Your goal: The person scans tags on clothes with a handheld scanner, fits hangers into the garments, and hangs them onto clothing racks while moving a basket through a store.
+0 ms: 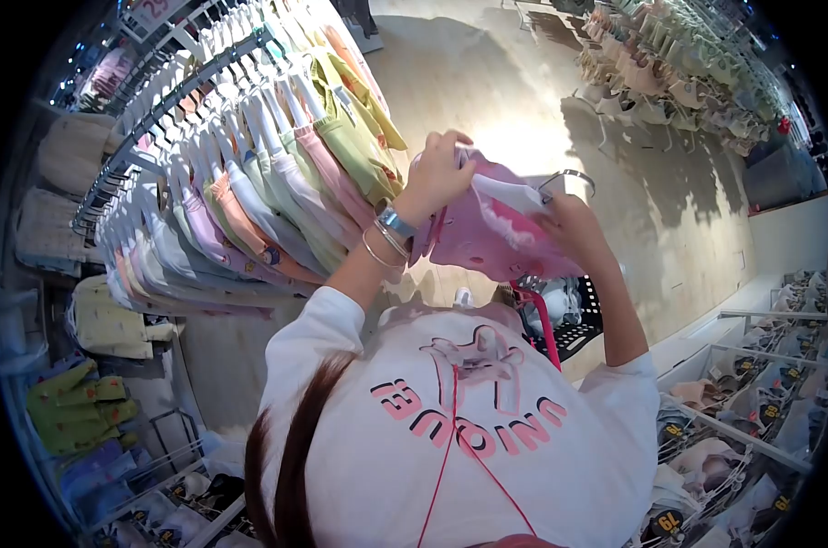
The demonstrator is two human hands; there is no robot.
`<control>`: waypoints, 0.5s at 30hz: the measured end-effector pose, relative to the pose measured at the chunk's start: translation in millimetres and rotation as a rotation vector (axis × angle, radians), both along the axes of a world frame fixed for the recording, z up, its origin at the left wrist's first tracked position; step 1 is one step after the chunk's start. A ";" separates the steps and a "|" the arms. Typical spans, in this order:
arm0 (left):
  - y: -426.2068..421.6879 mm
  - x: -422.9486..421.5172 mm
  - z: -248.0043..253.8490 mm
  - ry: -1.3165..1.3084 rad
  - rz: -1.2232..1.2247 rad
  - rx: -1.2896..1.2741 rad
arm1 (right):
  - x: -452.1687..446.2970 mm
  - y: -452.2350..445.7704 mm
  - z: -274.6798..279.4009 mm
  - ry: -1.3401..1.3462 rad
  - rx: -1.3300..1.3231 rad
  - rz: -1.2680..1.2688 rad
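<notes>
A pink garment (487, 239) with a brighter pink patch is held up in front of my chest. My left hand (441, 173), with a watch and bracelets at the wrist, curls its fingers over the garment's upper left side. Over on the other side, my right hand (569, 224) is closed around the end of a white hanger (510, 194) at the garment's top. The hanger's metal hook (571, 173) sticks up just above my right hand. Parts of the right fingers are hidden behind the cloth and hanger.
Left of me stands a rack (185, 82) of pastel clothes on white hangers. Below the garment is a black basket (583, 329) with a pink handle (549, 320) and pale items inside. More racked garments (679, 73) are at upper right; shelves of packaged goods (715, 411) are at lower right.
</notes>
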State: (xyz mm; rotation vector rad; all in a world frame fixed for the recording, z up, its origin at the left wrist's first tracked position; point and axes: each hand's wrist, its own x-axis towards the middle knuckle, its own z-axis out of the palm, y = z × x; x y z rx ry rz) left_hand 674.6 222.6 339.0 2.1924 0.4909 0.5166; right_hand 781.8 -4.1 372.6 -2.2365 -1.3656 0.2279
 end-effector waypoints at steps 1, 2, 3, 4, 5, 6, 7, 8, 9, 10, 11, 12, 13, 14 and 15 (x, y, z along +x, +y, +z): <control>9.2 -0.8 -7.4 0.090 -0.135 -0.008 | 9.1 -1.0 -8.3 0.074 -0.047 -0.071; 13.5 -4.4 -2.3 0.046 -0.153 0.130 | 14.9 -3.6 -4.1 0.144 0.028 -0.075; 12.4 -12.6 2.9 0.005 -0.169 0.263 | 18.6 -7.5 2.4 0.216 0.100 -0.075; 9.6 -20.8 7.6 -0.032 -0.182 0.392 | 20.7 -10.1 9.7 0.293 0.166 -0.075; 6.2 -26.0 20.6 -0.095 -0.131 0.509 | 22.1 -11.8 24.1 0.202 0.054 -0.061; 11.1 -24.2 18.7 -0.136 -0.209 0.518 | 22.0 -11.7 34.7 0.213 0.036 -0.004; 19.6 -18.9 16.8 -0.174 -0.290 0.525 | 21.1 -9.3 43.1 0.229 0.018 0.051; 24.1 -15.9 18.2 -0.215 -0.371 0.536 | 22.0 -6.2 46.2 0.242 0.005 0.106; 23.3 -13.2 20.0 0.038 -0.515 0.303 | 25.7 -3.9 45.4 0.193 0.013 0.139; 15.8 -11.7 21.8 0.111 -0.516 0.279 | 31.7 -0.7 44.8 0.138 0.023 0.173; 3.3 -12.5 23.7 0.181 -0.512 0.256 | 38.6 5.3 44.6 0.079 0.035 0.211; -6.2 -14.0 25.0 0.254 -0.505 0.231 | 45.3 13.3 43.5 -0.013 0.130 0.205; -9.7 -15.1 17.1 0.130 -0.442 0.211 | 51.1 20.5 40.5 -0.101 0.223 0.198; -8.9 -16.9 14.1 0.102 -0.339 0.188 | 52.4 24.7 38.3 -0.186 0.315 0.187; -6.3 -17.5 13.4 0.074 -0.240 0.170 | 49.3 30.6 34.5 -0.121 0.342 0.042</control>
